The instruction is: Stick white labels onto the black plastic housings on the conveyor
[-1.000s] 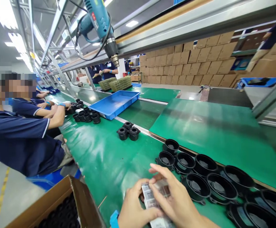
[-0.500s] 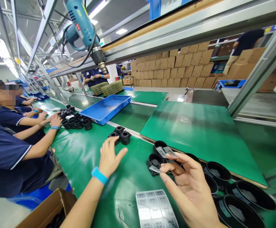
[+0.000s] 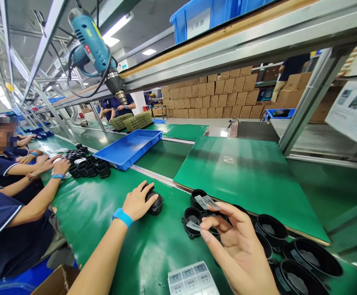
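Observation:
My left hand (image 3: 137, 203), with a blue wristband, wraps over a small group of black round plastic housings (image 3: 156, 206) on the green mat; its palm and fingers hide part of them. In my right hand (image 3: 239, 241), bent fingers hold several small translucent label stickers (image 3: 207, 202), some at the index fingertip and another near the thumb. Behind those stickers stand open black cups (image 3: 192, 215). Below, a sheet of silver labels (image 3: 193, 279) lies on the mat, cut off by the frame's bottom edge.
More wide black cups (image 3: 301, 276) line the right side. A blue tray (image 3: 126, 164) and clustered black parts (image 3: 90, 170) lie farther off. Co-workers (image 3: 0, 196) sit at left. A teal power drill (image 3: 94, 47) hangs overhead. A cardboard box (image 3: 53, 282) stands at lower left.
My left hand has come down onto the black housings and drawn them nearer to me. My right hand still holds the stickers. The view has shifted slightly to the right.

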Demonstrator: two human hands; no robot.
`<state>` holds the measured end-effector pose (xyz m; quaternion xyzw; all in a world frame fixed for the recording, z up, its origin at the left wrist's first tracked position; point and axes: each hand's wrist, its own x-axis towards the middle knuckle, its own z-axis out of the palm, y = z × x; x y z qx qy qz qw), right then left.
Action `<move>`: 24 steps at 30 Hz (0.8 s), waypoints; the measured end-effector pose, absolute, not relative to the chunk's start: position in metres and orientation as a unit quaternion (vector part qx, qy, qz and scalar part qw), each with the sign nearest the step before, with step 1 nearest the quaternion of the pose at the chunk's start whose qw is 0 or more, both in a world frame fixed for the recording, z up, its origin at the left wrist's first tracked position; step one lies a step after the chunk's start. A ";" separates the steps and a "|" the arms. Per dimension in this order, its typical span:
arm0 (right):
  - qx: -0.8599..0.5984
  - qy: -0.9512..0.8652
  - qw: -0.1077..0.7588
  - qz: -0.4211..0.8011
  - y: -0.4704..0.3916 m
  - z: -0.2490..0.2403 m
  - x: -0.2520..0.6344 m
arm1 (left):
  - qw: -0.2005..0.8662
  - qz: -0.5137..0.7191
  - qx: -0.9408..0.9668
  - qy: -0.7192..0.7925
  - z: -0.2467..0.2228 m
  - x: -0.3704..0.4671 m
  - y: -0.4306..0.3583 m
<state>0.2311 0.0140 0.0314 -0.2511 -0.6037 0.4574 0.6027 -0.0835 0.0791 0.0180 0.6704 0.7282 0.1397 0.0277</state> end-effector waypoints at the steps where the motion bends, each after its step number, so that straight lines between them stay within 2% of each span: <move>1: -0.249 -0.603 0.605 0.457 0.014 0.033 0.231 | 0.019 0.144 0.677 0.721 0.018 -0.083 0.067; 9: -0.242 -0.581 0.626 0.460 0.007 0.047 0.229 | -0.038 0.226 0.728 0.647 0.020 -0.071 0.018; 16: -0.238 -0.550 0.657 0.457 0.022 0.059 0.238 | -0.010 0.368 0.673 0.642 0.038 -0.023 0.014; 18: -0.236 -0.548 0.651 0.470 0.028 0.059 0.242 | 0.049 0.420 0.659 0.622 0.045 -0.006 0.013; 22: -0.209 -0.578 0.609 0.502 0.033 0.055 0.247 | 0.252 0.538 0.577 0.561 0.049 0.023 0.011; 24: -0.193 -0.595 0.584 0.517 0.033 0.053 0.247 | 0.321 0.565 0.535 0.541 0.043 0.031 0.009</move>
